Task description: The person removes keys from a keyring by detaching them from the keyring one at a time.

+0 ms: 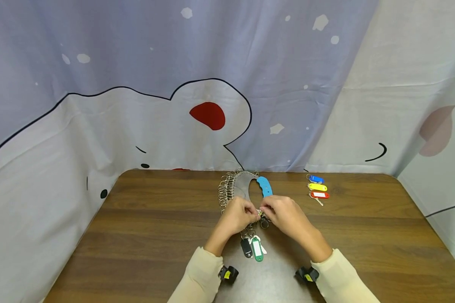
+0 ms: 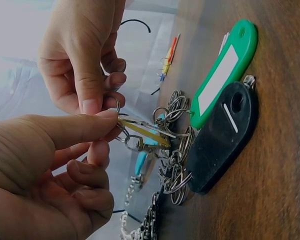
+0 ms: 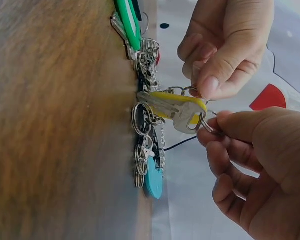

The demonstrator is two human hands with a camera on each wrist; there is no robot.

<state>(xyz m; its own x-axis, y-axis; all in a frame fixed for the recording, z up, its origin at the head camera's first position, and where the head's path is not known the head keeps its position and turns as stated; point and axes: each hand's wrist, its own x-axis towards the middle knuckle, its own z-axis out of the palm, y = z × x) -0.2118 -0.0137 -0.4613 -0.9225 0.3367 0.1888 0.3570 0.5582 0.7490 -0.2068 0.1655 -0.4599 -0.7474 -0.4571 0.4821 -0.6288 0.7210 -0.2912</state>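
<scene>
A grey crescent-shaped key holder [image 1: 242, 183] with a blue grip [image 1: 265, 186] and many metal rings along its edge lies on the table. At its near end, my left hand [image 1: 238, 216] pinches a small metal ring between thumb and forefinger. My right hand [image 1: 286, 214] pinches a split ring [image 3: 206, 122] that carries a silver key [image 3: 182, 112] and a yellow tag [image 3: 194, 101]. The hands are close together. Below them, a green tag [image 1: 257, 249] and a black tag [image 1: 246, 247] lie attached to rings. Fingertips partly hide both pinched rings.
On the wooden table [image 1: 155, 227], a blue tag [image 1: 316, 179], another yellow tag [image 1: 317, 187] and a red tag [image 1: 319, 195] lie in a column at the right. A patterned curtain [image 1: 136, 54] hangs behind the table.
</scene>
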